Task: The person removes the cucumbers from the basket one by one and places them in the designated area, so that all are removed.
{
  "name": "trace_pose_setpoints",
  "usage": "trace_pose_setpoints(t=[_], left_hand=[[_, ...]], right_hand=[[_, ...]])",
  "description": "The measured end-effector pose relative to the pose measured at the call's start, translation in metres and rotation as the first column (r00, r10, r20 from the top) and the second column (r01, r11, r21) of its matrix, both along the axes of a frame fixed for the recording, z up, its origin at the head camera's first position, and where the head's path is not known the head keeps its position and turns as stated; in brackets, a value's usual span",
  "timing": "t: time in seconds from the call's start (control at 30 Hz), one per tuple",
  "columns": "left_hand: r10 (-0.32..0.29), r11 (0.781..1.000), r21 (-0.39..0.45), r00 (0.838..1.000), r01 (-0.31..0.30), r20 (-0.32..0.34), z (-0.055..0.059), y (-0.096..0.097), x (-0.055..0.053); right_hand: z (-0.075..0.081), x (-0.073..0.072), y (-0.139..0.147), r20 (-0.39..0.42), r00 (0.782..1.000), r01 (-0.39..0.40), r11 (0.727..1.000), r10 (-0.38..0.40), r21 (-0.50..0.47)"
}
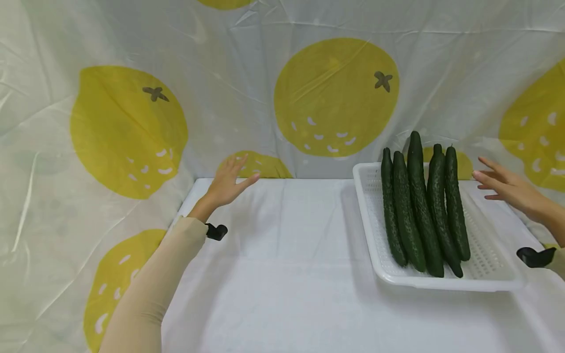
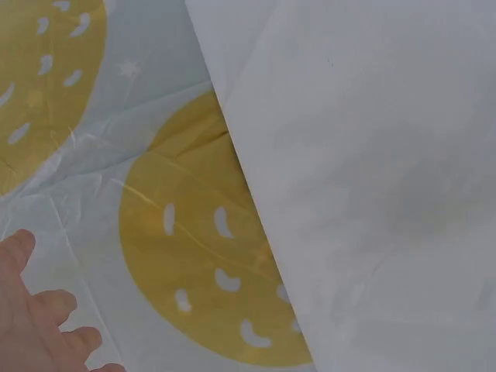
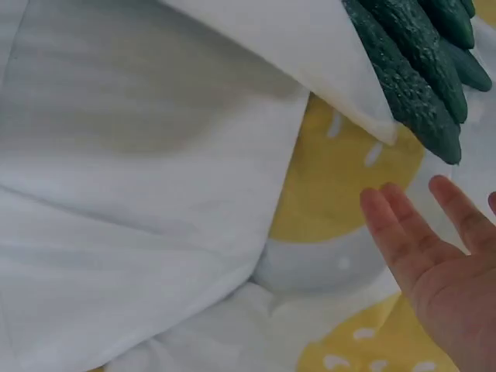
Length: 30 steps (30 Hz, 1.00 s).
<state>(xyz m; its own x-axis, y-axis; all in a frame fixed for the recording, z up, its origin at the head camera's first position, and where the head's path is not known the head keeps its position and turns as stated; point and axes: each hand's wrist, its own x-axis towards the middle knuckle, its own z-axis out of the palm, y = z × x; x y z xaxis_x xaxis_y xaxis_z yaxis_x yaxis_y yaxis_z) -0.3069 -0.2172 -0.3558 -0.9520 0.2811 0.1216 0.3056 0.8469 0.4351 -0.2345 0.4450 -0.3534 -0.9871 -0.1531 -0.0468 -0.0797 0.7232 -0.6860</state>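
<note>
Several long dark green cucumbers (image 1: 419,215) lie side by side in a white plastic basket (image 1: 490,283) on the right of the table, their far ends leaning over its back rim. My right hand (image 1: 507,186) hovers to the right of the basket, fingers spread and holding nothing. In the right wrist view the ends of the cucumbers (image 3: 411,85) show just beyond the fingertips, apart from them. Over the far left of the table my left hand (image 1: 229,181) is raised with fingers extended and nothing in it. Only part of that hand (image 2: 43,325) appears in the left wrist view.
A white cloth covers the table (image 1: 273,274). Behind it and along the left side hangs a pale curtain (image 1: 238,88) printed with large yellow lemons. A black wrist device (image 1: 216,232) sits at the left cuff, another (image 1: 535,257) at the right.
</note>
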Motion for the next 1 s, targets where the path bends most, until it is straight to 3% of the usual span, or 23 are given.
trace_pose_setpoints(t=[0.4, 0.73, 1.0], left_hand=[[-0.087, 0.983, 0.168, 0.994, 0.074, 0.072, 0.008, 0.027, 0.005], [-0.166, 0.956, 0.261, 0.979, 0.130, 0.120, 0.002, 0.051, 0.007], [-0.242, 0.929, 0.315, 0.963, 0.194, 0.120, 0.005, 0.076, 0.010]], right_hand=[[-0.029, 0.010, 0.012, -0.018, 0.999, 0.032, 0.996, -0.033, -0.081], [-0.051, 0.023, 0.020, -0.008, 1.000, 0.016, 0.994, -0.017, -0.106], [-0.058, 0.028, 0.017, 0.023, 1.000, 0.005, 0.989, -0.002, -0.147]])
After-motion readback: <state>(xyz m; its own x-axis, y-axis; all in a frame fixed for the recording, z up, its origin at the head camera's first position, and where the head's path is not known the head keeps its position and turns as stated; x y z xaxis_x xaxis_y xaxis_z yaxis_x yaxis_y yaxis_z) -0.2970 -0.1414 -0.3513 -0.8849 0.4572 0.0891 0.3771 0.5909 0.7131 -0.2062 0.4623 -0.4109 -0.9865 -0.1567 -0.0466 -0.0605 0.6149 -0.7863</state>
